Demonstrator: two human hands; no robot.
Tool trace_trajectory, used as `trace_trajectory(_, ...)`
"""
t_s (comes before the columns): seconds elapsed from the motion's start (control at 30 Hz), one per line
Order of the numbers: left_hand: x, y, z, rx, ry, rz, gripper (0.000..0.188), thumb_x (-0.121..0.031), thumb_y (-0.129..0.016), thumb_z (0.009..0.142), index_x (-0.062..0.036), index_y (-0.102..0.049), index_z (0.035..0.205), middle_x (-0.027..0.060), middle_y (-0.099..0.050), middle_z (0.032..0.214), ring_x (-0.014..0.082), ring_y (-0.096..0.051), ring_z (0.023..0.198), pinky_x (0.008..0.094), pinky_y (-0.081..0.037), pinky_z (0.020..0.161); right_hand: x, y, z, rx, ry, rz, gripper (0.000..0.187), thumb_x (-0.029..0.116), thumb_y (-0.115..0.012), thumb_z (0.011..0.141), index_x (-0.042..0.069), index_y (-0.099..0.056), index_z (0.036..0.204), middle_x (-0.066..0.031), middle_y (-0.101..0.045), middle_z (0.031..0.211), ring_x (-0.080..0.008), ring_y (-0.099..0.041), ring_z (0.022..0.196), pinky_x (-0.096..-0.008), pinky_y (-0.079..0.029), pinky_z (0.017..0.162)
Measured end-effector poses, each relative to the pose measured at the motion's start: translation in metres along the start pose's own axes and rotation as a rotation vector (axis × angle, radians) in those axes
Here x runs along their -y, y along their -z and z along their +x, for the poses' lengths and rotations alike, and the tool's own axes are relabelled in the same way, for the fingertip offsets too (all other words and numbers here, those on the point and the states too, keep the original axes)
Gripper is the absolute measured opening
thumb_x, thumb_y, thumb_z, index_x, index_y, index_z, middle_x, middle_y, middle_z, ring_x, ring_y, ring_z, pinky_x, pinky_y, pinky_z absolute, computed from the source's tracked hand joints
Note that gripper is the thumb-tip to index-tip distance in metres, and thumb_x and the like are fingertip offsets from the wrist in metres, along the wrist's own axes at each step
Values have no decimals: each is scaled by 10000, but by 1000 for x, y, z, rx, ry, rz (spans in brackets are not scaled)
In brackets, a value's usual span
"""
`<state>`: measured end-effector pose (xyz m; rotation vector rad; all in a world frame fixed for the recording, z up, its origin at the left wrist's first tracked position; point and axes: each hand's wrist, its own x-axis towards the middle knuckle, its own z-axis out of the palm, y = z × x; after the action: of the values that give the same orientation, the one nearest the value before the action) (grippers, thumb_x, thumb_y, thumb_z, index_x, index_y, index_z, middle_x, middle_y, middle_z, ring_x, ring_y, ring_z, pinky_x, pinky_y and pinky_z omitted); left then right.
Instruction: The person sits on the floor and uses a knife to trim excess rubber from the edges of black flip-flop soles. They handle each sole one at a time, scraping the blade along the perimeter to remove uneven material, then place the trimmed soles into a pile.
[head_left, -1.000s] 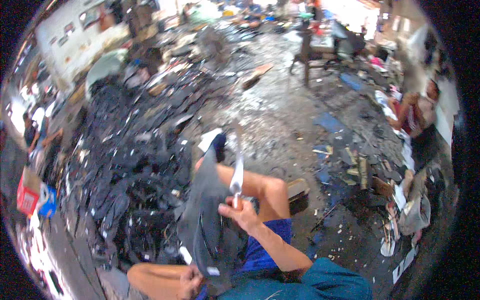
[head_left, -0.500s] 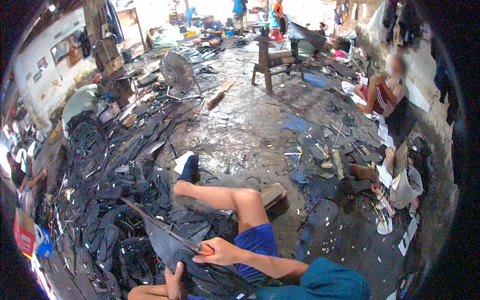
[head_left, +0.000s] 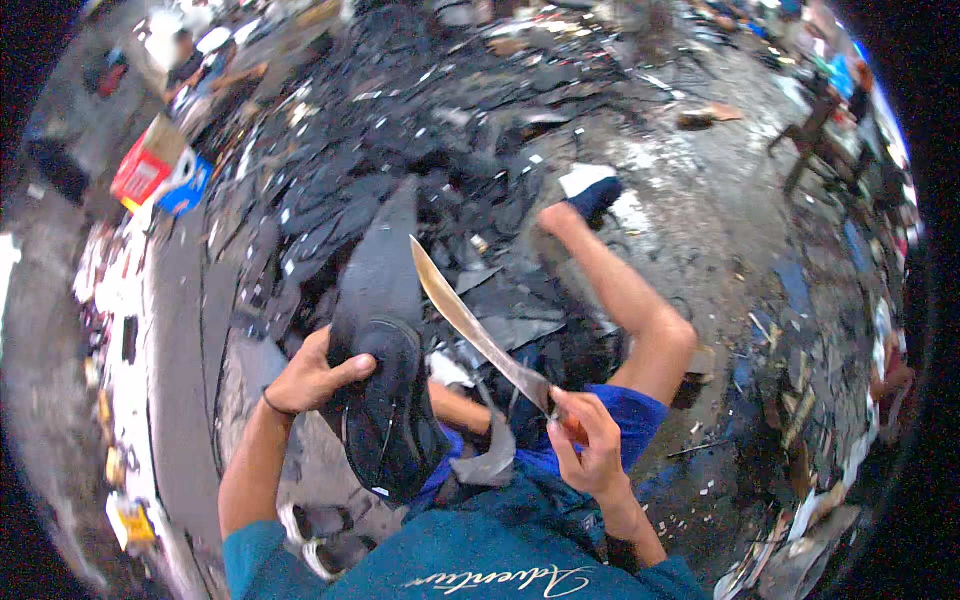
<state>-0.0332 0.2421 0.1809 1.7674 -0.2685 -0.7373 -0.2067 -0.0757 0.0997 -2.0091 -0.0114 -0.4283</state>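
- Black sole (head_left: 390,445), gripped in the left hand (head_left: 305,382); a pointed dark sheet (head_left: 375,270) runs out beyond it, away from the person. Cannot tell whether the two are joined.
- Left hand: thumb flat on the sole's upper face, fingers round the left edge and hidden underneath.
- Right hand (head_left: 592,445): closed round the handle of a knife (head_left: 466,322). Curved blade slants forward and left, across the gap between the hands.
- Change over the last half second: blade lay along the sheet; most of it now stands off to the right, with just the tip meeting the sheet's right edge in view. Contact at the tip cannot be told. Left hand, formerly at the near end, now grips the left side. Camera has turned left.
- Judgement: blade is not bearing on the sheet along its length, so no full stroke at this instant.
- Curved offcut (head_left: 492,458): between the hands, slightly nearer the person, over the blue shorts (head_left: 640,418).
- Containers: red-and-blue carton (head_left: 142,175), well beyond the left hand and to its left; contents not readable. Yellow-and-white box (head_left: 130,522), left of the left forearm; contents also unclear.
- Pile of black pieces (head_left: 400,115): loose on the floor beyond both hands, in no visible container.
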Motion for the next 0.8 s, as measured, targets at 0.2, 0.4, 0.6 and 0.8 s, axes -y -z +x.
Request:
trace_trajectory(0.2,43,-5,-50,139,105,-208,472,-237,-697,930,6,-540,1303,50,-639,1181,146,-577,1090,329,-463,970,-4,-14,-48,283,-104,78,340,133,-772,793,53,-698,1114,-111,-689,898,-223,-654,700,-324,-540,613)
trace_trajectory(0.4,53,-33,-62,138,169,-307,424,-225,-683,940,5,-567,1276,50,-639,1190,136,-569,1099,331,-450,986,-7,0,-63,355,-102,18,301,145,-803,758,73,-730,1041,-109,-721,919,-218,-656,682,-321,-546,601)
trace_trajectory(0.6,40,-41,-54,292,170,-246,386,-123,-693,924,18,-583,1266,53,-647,1206,120,-557,1127,332,-437,1000,22,26,-26,404,-90,-88,288,189,-794,785,88,-729,1046,-105,-724,889,-232,-674,705,-326,-554,606)
trace_trajectory(0.8,24,-58,-45,400,199,-156,429,-134,-725,905,8,-586,1285,54,-650,1212,120,-554,1114,313,-435,988,49,38,18,576,-186,-50,270,222,-773,824,103,-728,1062,-102,-697,791,-230,-662,632,-329,-543,560)
